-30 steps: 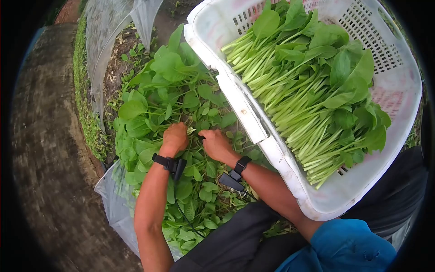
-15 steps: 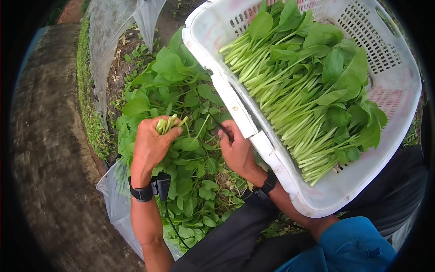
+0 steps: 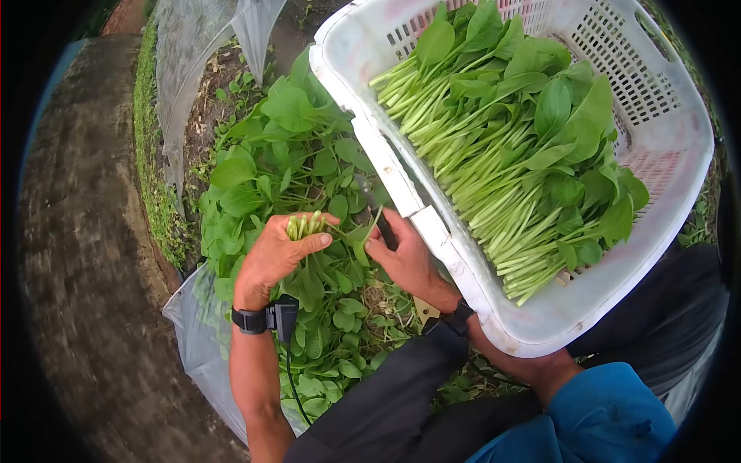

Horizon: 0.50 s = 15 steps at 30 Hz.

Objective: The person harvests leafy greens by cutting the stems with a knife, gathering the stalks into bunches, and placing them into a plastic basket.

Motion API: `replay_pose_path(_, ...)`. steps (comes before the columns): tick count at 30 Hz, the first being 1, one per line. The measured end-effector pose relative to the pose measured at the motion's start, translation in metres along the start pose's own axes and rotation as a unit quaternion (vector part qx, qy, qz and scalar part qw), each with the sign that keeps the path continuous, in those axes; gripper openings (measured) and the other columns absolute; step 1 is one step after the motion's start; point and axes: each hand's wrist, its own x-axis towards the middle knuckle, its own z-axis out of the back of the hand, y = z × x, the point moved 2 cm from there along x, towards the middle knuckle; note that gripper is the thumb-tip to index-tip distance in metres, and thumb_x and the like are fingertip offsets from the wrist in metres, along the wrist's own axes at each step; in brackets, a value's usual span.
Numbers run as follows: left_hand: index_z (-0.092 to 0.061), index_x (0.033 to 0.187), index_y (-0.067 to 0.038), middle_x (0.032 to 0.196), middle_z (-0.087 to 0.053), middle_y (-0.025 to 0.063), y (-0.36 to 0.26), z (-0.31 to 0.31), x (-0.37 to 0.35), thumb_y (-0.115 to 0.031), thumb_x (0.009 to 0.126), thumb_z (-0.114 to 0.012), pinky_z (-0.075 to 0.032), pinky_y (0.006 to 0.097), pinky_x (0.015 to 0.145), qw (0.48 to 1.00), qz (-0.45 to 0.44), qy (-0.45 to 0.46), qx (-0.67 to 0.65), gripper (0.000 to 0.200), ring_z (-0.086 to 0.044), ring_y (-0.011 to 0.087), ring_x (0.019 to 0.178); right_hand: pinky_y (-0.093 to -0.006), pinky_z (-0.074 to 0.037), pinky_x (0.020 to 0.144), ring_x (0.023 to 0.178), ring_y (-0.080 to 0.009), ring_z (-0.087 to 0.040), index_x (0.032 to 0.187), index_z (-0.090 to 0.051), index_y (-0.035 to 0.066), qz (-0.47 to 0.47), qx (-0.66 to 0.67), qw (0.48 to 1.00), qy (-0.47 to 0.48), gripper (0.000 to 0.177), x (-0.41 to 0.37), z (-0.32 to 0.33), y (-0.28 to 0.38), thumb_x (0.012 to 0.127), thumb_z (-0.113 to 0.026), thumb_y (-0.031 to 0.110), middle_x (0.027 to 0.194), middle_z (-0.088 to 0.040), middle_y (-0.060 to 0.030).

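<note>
My left hand (image 3: 272, 253) is closed around a small bunch of leafy green stems (image 3: 305, 225), their pale cut ends pointing up past the thumb. To its right, my right hand (image 3: 407, 261) grips a knife by its dark handle (image 3: 387, 231); the blade is hard to make out. A single stem with a leaf (image 3: 358, 241) stands at the right thumb and fingertips, between the two hands. Leafy green plants (image 3: 309, 285) grow below and behind both hands. The white plastic basket (image 3: 432, 241) beside my right hand holds many cut leafy greens (image 3: 509, 147), laid with stems toward me.
The basket's near rim lies close above my right wrist and forearm. Clear plastic sheeting (image 3: 193, 85) edges the bed on the left, with a dirt path (image 3: 85, 255) beyond. My dark-trousered leg (image 3: 386, 401) is below the hands. A cable hangs from the left wrist strap (image 3: 266, 316).
My left hand has moved slightly right and down with its bunch. My right hand has turned and now has a leafy stem at its fingertips. The basket sits slightly higher and left in view.
</note>
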Motion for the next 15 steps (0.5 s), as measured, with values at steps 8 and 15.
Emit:
replay_pose_path(8, -0.076, 0.096, 0.0, 0.077, -0.069, -0.001, 0.014, -0.032, 0.006, -0.016, 0.098, -0.077, -0.049, 0.0286, 0.065, 0.99, -0.032, 0.056, 0.123, 0.016, -0.058, 0.008, 0.07, -0.0365, -0.054, 0.075, 0.082, -0.0188, -0.064, 0.142, -0.058, -0.002, -0.237, 0.435, 0.866, -0.067, 0.041, 0.065, 0.007, -0.01, 0.106, -0.062, 0.018, 0.097, -0.066, -0.0097)
replay_pose_path(15, -0.072, 0.093, 0.002, 0.077, -0.073, 0.0045, 0.003, -0.013, -0.008, -0.009, 0.097, -0.068, -0.051, 0.0299, 0.065, 0.995, 0.005, 0.046, 0.091, 0.013, -0.063, 0.012, 0.069, -0.0337, -0.054, 0.064, 0.073, -0.0152, -0.065, 0.146, -0.055, 0.002, -0.263, 0.478, 0.836, -0.064, 0.038, 0.053, -0.067, -0.015, 0.11, -0.047, 0.013, 0.099, -0.069, -0.014)
